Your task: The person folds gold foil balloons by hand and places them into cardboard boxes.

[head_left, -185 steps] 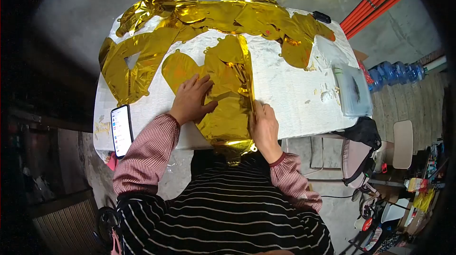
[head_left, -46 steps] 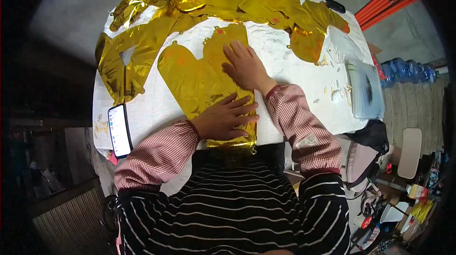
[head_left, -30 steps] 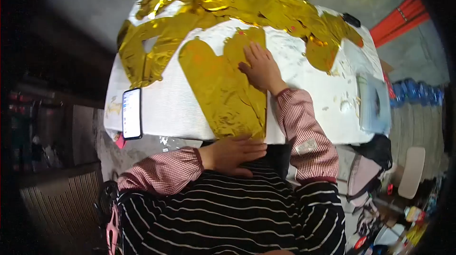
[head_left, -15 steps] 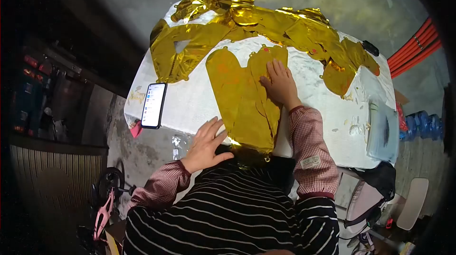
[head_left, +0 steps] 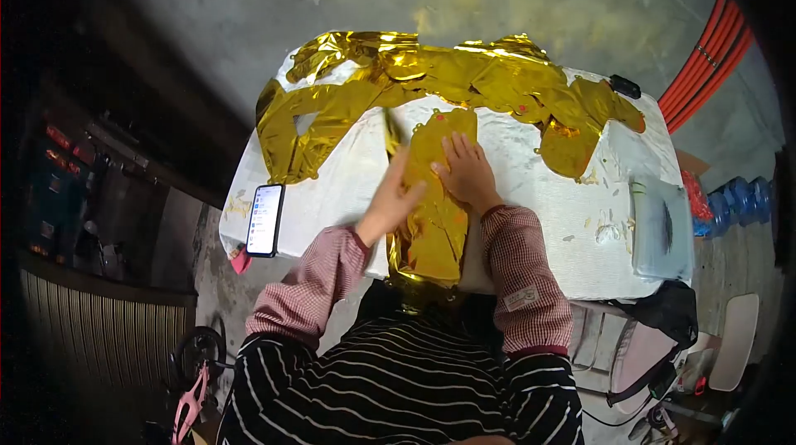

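One gold foil (head_left: 438,233) beneath right hand (head_left: 468,175)

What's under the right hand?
The right hand lies on gold foil, which sticks out around it. The bit beneath the palm is covered, so any marks there can't be seen.

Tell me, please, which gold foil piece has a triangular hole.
The far-left piece beyond the phone; the table shows through it, unlike the centre piece under the right hand.

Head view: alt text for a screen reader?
A person's right hand lies flat on a gold foil sheet, left hand at its left edge, on a white table. Other gold foil lies along the far side; a lit phone sits at left.
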A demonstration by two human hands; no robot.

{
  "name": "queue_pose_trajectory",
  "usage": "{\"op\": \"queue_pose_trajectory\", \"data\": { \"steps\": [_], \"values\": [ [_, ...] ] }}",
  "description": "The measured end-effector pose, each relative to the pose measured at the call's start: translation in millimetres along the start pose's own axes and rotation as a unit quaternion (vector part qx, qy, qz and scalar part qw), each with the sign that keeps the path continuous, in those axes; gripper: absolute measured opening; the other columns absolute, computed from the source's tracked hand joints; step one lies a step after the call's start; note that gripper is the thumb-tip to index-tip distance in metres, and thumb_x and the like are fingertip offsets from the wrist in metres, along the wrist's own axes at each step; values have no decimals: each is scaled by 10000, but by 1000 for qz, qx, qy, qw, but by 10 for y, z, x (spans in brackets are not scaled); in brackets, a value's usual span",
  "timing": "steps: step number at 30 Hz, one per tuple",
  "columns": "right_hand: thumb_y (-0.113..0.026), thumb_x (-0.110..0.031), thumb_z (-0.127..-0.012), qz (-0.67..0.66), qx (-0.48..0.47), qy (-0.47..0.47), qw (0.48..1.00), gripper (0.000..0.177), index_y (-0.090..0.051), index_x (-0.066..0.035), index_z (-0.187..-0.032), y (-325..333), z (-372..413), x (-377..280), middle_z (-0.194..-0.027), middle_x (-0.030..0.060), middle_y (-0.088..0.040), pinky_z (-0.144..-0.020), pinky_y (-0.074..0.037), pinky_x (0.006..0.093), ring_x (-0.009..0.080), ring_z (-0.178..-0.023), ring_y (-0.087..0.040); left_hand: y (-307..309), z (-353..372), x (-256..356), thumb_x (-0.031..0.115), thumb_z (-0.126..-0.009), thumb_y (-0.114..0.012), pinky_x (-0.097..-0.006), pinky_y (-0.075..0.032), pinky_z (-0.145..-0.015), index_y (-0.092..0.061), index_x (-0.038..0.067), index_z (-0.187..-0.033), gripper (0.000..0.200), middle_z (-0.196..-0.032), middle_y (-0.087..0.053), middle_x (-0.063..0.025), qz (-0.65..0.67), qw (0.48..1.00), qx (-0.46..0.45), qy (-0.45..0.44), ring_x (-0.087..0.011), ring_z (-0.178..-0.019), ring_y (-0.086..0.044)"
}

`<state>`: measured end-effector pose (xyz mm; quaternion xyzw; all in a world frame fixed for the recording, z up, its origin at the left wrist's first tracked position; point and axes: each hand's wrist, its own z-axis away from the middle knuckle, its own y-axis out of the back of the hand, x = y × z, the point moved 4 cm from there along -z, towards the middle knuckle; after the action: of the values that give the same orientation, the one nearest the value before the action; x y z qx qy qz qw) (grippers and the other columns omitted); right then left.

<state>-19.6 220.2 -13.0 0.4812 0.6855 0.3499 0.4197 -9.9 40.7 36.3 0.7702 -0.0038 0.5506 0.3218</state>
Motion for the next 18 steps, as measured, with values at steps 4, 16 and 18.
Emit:
{"op": "queue_pose_trajectory", "data": {
  "steps": [4,16,18],
  "values": [
    [-487,-400,-916,36,11,12,999,542,-503,-16,-1298,37,-12,-29,-1386,197,-449,-1088,-261,443,324,-1325,-365,-287,107,298,266,-853,-649,-384,-227,-1142,-218,-91,-1430,804,-1490,-226,-285,-203,974,-73,-64,-388,-1394,-233],
    [-518,-119,-874,-316,85,-125,937,356,-582,-23,-1211,84,-105,268,-1228,126,-599,-1024,-352,361,288,-1207,-492,-410,270,300,336,-865,-635,-402,-351,-1040,-422,-104,-1304,656,-1346,-439,-266,-296,943,-112,-97,-383,-1262,-408],
    [-509,-77,-910,-448,103,-225,859,336,-568,-7,-1233,69,-96,486,-1253,152,-584,-984,-399,316,256,-1178,-530,-397,271,323,295,-862,-649,-397,-401,-993,-465,-102,-1266,595,-1299,-481,-257,-304,941,-99,-114,-395,-1185,-473]
  ]
}}
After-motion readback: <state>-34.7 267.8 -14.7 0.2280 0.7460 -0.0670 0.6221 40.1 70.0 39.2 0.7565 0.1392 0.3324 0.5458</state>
